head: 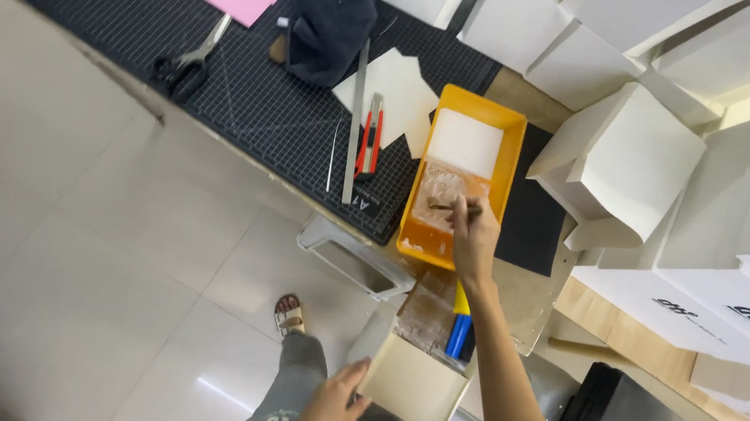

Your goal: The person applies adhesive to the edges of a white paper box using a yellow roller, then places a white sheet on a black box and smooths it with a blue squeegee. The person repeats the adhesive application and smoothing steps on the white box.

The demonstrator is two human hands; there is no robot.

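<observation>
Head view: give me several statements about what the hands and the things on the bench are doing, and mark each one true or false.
1. The right hand holds a brush in the yellow tray. True.
2. The left hand holds scissors. False: it holds a small cream box; the scissors lie on the dark cutting mat.
3. A red utility knife lies on the mat beside a metal ruler. True.
4. The yellow tray stands on the floor. False: it rests on the bench.
</observation>
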